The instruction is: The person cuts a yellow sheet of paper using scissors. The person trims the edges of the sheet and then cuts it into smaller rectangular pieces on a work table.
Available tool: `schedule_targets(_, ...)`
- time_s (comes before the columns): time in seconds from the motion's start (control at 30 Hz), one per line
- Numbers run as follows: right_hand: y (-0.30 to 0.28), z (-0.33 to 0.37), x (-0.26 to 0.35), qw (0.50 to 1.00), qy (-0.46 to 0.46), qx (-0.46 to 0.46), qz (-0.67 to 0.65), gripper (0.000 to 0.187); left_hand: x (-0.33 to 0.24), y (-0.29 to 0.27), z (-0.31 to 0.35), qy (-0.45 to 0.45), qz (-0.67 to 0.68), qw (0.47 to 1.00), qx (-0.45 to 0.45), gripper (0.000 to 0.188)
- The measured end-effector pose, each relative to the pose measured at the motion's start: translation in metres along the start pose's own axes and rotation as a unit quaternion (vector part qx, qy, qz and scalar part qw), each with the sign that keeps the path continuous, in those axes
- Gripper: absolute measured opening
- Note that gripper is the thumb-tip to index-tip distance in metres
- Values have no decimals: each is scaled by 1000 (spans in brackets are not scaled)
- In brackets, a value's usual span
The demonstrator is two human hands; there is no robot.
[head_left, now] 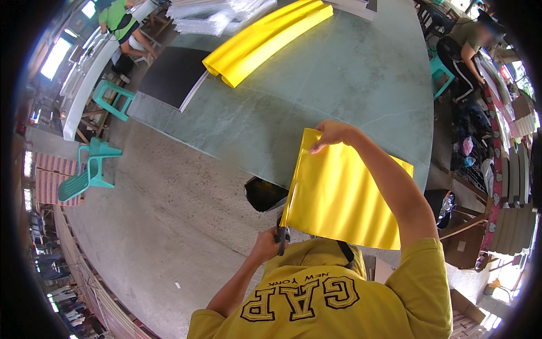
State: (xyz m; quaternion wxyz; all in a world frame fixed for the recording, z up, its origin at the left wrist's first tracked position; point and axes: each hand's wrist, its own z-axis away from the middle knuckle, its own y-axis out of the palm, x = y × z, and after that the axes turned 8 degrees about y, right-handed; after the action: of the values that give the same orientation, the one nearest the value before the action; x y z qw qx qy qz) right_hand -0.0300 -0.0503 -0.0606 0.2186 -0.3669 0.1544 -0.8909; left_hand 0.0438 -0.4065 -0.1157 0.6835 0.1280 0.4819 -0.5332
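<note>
My left hand (264, 247) is closed around the black handles of a pair of scissors (281, 240), just off the table's near edge. The blades point up along the left edge of a glossy yellow sheet (344, 195); whether they are apart is too small to tell. At the sheet's far left corner, my right hand (334, 135) pinches it with the thumb on top. The sheet lies partly on the table and hangs over its near edge toward my body, with soft ripples across it. My right forearm covers part of its right side.
On the grey-green table (361, 68) are a loosely rolled yellow sheet (265, 40), a stack with a black top (172, 77) and clear plastic film (209, 16). A dark open bag or bin (264, 195) stands below the near edge. Green plastic chairs (90, 169) stand left; two people work farther off.
</note>
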Motion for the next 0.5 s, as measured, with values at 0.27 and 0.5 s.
schedule_targets(0.27, 11, 1, -1, 998, -42, 32, -38, 38, -1, -1, -5, 39, -42, 998, -10, 36)
schedule_targets(0.5, 11, -7, -11, 996, -31, 43, -73, 42, -3, -1, -8, 32, -26, 999, -2, 36)
